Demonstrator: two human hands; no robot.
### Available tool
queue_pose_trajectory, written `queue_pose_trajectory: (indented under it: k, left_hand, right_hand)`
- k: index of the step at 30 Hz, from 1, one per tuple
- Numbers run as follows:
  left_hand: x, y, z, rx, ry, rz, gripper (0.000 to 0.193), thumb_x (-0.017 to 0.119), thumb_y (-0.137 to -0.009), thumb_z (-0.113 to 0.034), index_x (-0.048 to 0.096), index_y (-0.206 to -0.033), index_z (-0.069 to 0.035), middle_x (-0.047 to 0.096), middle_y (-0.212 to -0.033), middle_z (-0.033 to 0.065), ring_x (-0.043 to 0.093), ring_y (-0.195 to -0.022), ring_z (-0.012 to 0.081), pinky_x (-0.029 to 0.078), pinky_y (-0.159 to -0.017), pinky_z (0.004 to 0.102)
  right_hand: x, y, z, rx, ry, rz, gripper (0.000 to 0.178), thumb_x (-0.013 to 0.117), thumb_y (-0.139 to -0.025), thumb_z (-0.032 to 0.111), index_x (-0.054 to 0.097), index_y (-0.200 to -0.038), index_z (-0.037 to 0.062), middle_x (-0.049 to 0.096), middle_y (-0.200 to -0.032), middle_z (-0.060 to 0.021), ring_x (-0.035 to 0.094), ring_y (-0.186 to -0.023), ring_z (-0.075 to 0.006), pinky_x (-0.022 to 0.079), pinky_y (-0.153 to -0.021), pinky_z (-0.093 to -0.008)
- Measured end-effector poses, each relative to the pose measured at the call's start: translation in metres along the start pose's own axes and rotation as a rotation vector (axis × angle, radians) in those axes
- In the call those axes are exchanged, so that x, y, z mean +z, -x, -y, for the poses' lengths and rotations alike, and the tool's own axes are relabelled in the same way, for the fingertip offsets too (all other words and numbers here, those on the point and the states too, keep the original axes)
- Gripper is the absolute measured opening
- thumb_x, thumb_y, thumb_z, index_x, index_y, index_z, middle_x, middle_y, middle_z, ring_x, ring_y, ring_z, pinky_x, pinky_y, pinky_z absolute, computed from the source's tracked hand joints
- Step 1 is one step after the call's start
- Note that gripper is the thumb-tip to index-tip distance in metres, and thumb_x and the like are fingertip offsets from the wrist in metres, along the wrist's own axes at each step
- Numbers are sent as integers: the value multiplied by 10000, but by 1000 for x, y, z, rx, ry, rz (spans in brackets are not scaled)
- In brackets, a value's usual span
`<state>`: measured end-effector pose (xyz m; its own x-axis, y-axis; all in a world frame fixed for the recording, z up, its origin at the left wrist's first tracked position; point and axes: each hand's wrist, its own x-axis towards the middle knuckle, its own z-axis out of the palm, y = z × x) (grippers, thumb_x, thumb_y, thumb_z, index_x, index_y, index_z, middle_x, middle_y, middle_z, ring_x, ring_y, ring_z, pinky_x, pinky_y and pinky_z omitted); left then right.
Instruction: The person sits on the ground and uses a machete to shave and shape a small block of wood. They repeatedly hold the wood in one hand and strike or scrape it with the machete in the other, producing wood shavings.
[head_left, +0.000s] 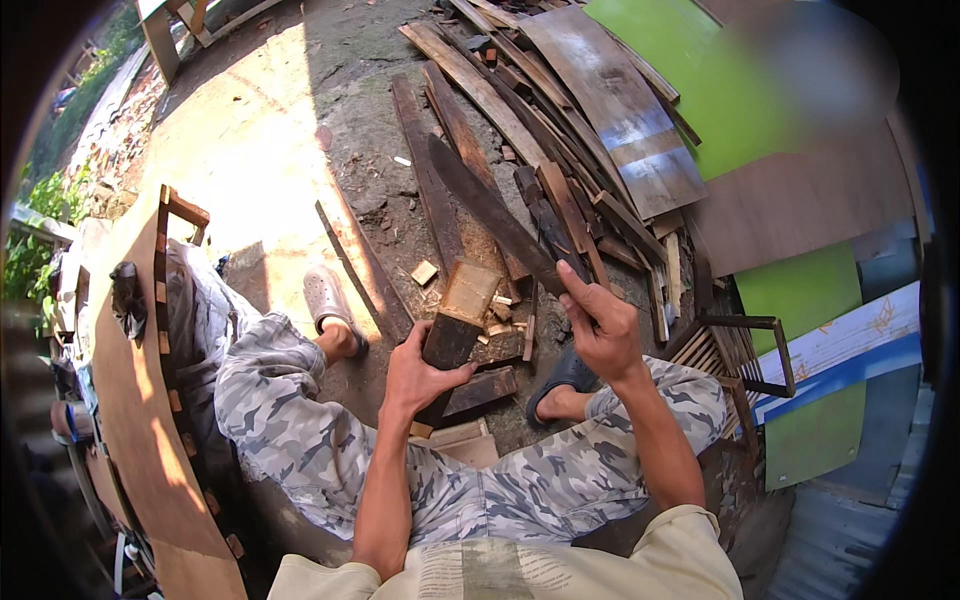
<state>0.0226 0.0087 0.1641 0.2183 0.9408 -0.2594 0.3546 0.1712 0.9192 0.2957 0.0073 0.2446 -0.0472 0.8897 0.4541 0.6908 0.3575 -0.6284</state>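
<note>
My left hand (420, 375) grips a dark wooden block (455, 325) and holds it upright on the ground between my feet, its pale cut top facing up. My right hand (600, 325) is shut on the handle of a long dark machete (495, 215). Its blade points up and to the left, raised above the block. Both forearms come in from the lower edge over my camouflage-trousered knees.
Small wood chips (425, 272) and a flat dark piece (480, 390) lie around the block. A pile of long planks (540, 110) and green boards (720, 90) fill the right. A curved plywood sheet (130, 400) stands at left. A small wooden frame (725, 350) sits beside my right leg.
</note>
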Motion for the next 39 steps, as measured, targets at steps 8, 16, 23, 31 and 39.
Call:
queue_pose_trajectory:
  k: [8,16,23,31,39]
  left_hand:
    - [1,0,-2,-14,4,1,683,920,-662,-284,622,-1196,22,758,-982,119,728,-892,185,565,-824,326]
    - [-2,3,-6,-2,-26,-32,647,919,-667,-266,632,-1174,16,755,-981,104,713,-874,157,565,-812,316]
    - [-2,4,1,30,-20,-38,704,924,-659,-280,618,-1202,47,754,-978,115,718,-870,169,568,-806,319]
    - [0,4,-2,-5,-36,-3,743,928,-653,-317,611,-1230,28,767,-1028,159,751,-936,221,571,-856,345]
    - [-1,1,-1,34,-97,-44,718,926,-656,-295,622,-1214,38,762,-1017,137,730,-895,183,567,-832,329]
  right_hand:
    - [7,10,-3,83,-95,38,588,704,-897,70,622,-1448,257,628,-754,-86,647,-647,-300,520,-591,-422]
    - [10,12,-3,87,-95,119,557,709,-932,65,621,-1453,242,620,-747,-111,621,-624,-297,491,-591,-398]
    - [10,18,-10,25,4,215,556,677,-934,49,612,-1460,218,634,-758,-116,621,-609,-289,498,-577,-414]
    - [14,14,-7,94,-75,219,526,699,-936,33,629,-1438,173,733,-885,-144,720,-736,-279,567,-695,-360]
    - [20,18,-16,37,-31,216,571,686,-917,40,621,-1449,234,688,-820,-111,650,-649,-299,522,-612,-407]
